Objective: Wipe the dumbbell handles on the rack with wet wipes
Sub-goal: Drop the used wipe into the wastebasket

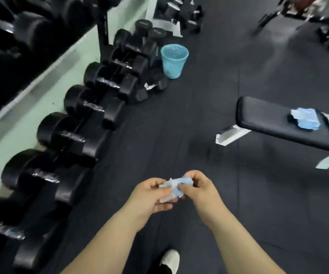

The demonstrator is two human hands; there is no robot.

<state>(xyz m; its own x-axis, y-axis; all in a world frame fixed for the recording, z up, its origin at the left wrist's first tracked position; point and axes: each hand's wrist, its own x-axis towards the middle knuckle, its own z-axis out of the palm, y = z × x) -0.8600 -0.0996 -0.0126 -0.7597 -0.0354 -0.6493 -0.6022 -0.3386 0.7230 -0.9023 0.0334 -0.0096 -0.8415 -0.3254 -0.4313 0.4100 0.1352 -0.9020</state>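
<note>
Pinching the wet wipe (172,187) between your left hand (151,196) and right hand (197,189), spread it flat, then wrap each dumbbell handle (73,137) fully.

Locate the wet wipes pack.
In the head view, the wet wipes pack lies on the black bench pad at the right of the frame, towards the pad's right end, far right of the blue basket.
</note>
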